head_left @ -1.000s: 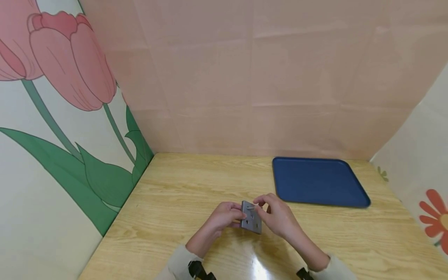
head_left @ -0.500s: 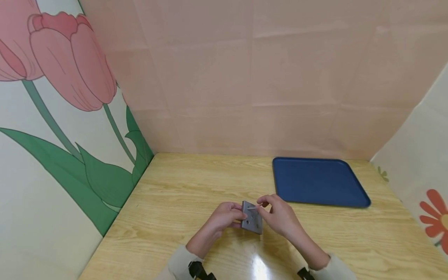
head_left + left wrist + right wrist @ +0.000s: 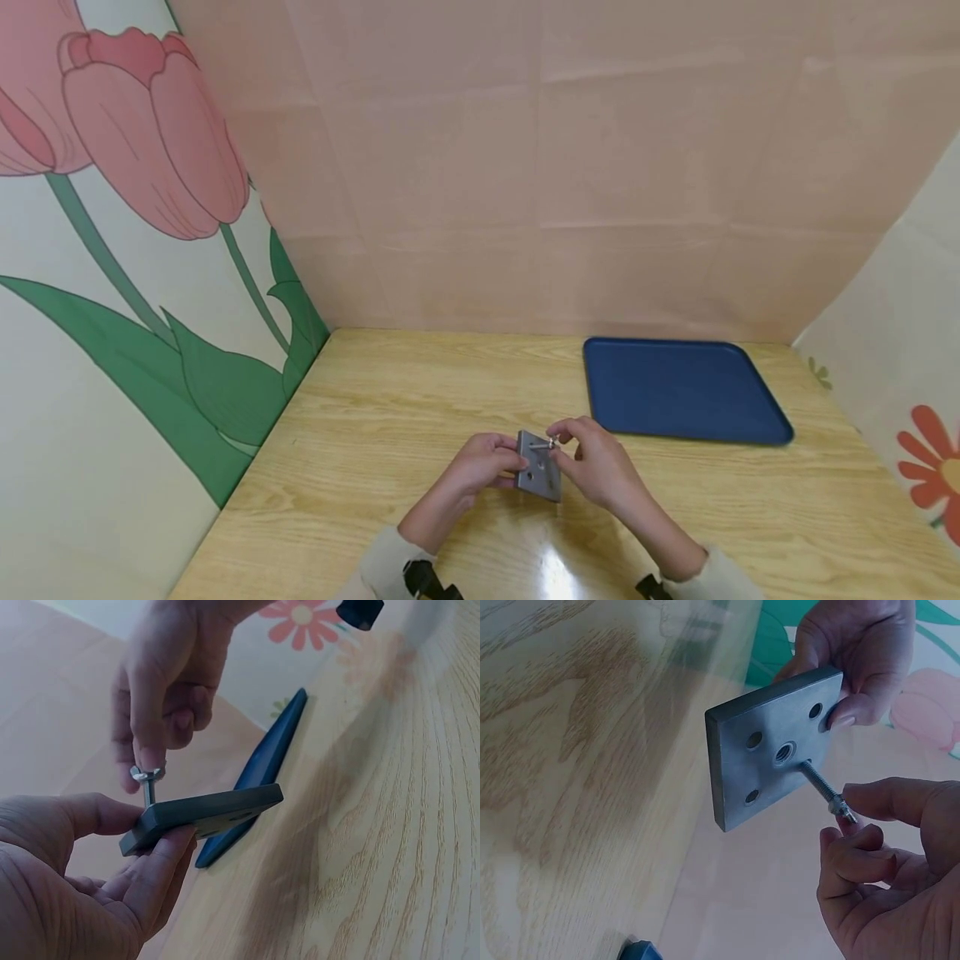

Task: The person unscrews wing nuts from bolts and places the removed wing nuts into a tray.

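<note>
A grey square metal plate [image 3: 769, 754] with several holes is held up by its edge between the thumb and fingers of my left hand [image 3: 486, 460]. From a hole near one corner sticks out a threaded bolt [image 3: 819, 781], roughly square to the plate's face. Near the bolt's outer end sits a small silvery nut [image 3: 148, 774], which looks winged in the left wrist view. My right hand [image 3: 596, 460] has thumb and forefinger at this nut, pinching it. Its other fingers are curled without touching the plate. The bolt's far end is hidden by the plate and left hand.
On the wood-grain table [image 3: 390, 392], a dark blue tray [image 3: 686, 392] lies behind and to the right of my hands. A pinkish-brown sheet [image 3: 540, 167] hangs along the back edge. Flower-printed panels stand at left and right.
My right fingers have drawn slightly right, away from the plate, and changed their hold at the bolt's end. The nut now shows more clearly. My left hand and plate stay nearly still.
</note>
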`<state>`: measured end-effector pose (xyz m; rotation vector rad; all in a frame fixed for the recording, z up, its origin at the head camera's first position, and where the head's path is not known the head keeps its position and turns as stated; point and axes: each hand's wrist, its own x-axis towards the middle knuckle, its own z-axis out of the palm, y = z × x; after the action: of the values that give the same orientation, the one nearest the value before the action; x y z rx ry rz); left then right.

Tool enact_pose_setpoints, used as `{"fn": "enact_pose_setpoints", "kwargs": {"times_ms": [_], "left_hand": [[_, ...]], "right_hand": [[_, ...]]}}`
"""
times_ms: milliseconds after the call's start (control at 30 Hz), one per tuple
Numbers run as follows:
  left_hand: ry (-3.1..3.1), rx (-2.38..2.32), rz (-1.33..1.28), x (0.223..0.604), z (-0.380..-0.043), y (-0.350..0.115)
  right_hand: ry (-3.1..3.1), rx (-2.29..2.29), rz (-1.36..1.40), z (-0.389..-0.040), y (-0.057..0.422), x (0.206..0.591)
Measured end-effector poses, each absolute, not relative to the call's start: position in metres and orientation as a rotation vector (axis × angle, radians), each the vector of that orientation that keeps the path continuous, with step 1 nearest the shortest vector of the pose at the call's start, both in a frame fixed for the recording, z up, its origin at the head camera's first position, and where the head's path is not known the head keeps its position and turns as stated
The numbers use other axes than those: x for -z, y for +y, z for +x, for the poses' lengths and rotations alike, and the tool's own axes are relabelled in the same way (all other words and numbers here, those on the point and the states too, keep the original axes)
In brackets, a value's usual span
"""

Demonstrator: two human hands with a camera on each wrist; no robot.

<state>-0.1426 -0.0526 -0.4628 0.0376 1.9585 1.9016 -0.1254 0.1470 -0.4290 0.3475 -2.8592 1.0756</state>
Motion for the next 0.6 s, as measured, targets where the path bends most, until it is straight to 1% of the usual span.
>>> {"fn": "enact_pose_setpoints", "kwargs": {"times_ms": [600], "left_hand": [[1.958,-1.909,0.029,0.4652,-0.1429,-0.0535]], "right_hand": [[-2.846,-1.101,0.361,-0.1229,0.1439,0.4282]]}}
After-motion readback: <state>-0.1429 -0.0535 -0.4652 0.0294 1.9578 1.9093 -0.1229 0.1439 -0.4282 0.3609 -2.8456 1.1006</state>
